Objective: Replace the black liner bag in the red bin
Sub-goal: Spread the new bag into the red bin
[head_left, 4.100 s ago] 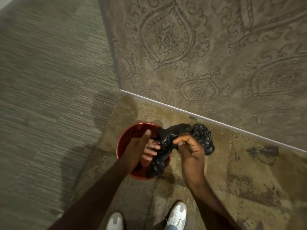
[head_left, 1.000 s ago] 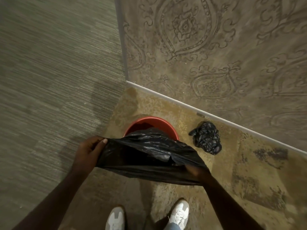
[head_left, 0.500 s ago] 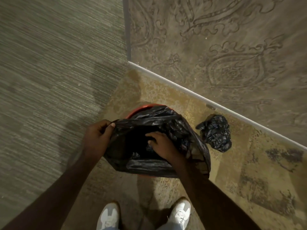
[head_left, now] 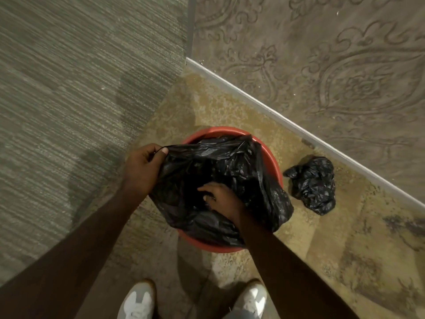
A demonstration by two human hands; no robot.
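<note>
The red bin (head_left: 274, 165) stands on the floor in a wall corner, mostly covered by a fresh black liner bag (head_left: 250, 171) spread open over it. My left hand (head_left: 143, 168) pinches the bag's left rim between thumb and fingers, at the bin's left edge. My right hand (head_left: 220, 198) is inside the bag's mouth, fingers spread and pressing down on the plastic. The bag's right side hangs over the bin's rim. A crumpled black bag (head_left: 312, 185) lies on the floor to the right of the bin, apart from it.
Two walls meet just behind the bin: a striped one (head_left: 69, 77) on the left, a patterned one (head_left: 333, 65) on the right with a white baseboard (head_left: 287, 120). My white shoes (head_left: 138, 302) stand close in front of the bin on worn mottled flooring (head_left: 345, 261).
The bag was stretched flat between both hands above the bin. My right hand let go of its rim and went inside the bag, and the bag has come down onto the bin.
</note>
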